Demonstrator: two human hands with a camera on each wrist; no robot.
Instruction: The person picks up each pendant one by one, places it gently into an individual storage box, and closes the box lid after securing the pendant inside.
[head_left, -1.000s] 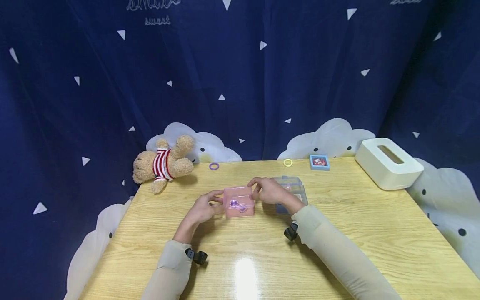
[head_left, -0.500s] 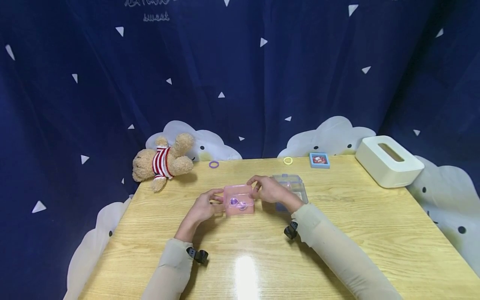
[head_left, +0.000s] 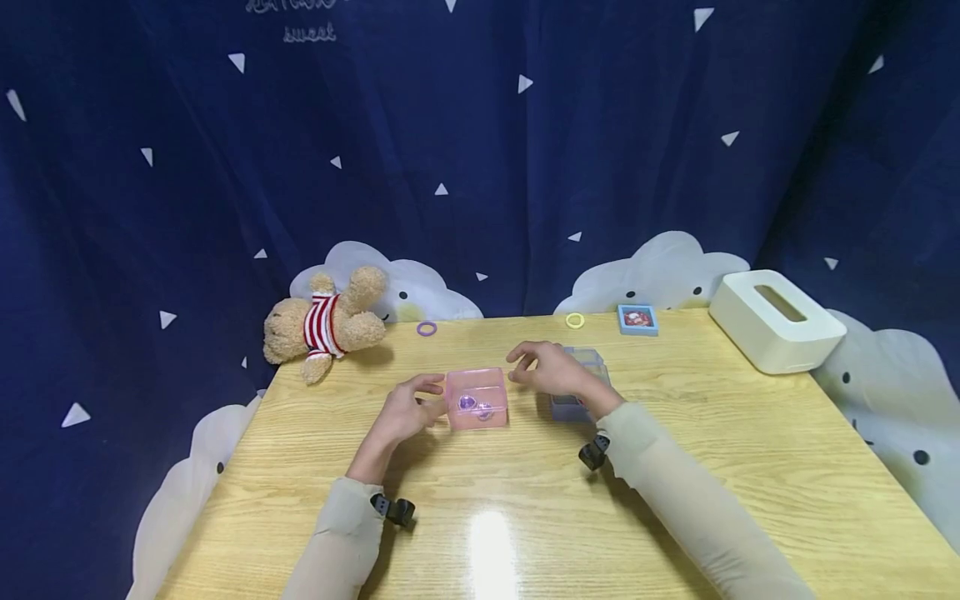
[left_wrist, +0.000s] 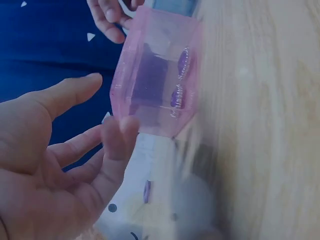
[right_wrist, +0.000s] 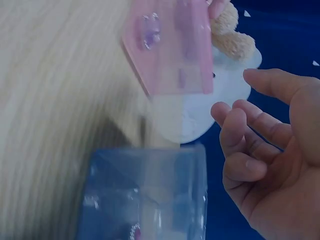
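A see-through pink plastic box [head_left: 477, 379] rests on the wooden table, with two purple pieces with beaded rims [left_wrist: 183, 62] inside. To its left is my left hand [head_left: 405, 410], fingers relaxed and fingertips right at the box's side. My right hand [head_left: 547, 368] is held off the box's right side, its fingers loosely bent around nothing. Partly behind that hand and forearm stands a see-through blue box [head_left: 572, 411]. The right wrist view shows the blue box [right_wrist: 145, 175] below the fingers, with a small pinkish beaded piece [right_wrist: 136, 232] in it.
A teddy bear [head_left: 324, 325] in a striped shirt lies at the back left. Along the back edge are a purple ring [head_left: 427, 322], a yellow ring [head_left: 567, 322] and a light blue framed picture [head_left: 637, 320]. A white tissue box [head_left: 776, 325] stands at the back right.
My right hand has let go of the pink box and moved right, toward the blue box. My left hand has drawn slightly back from the pink box, which stays in place.
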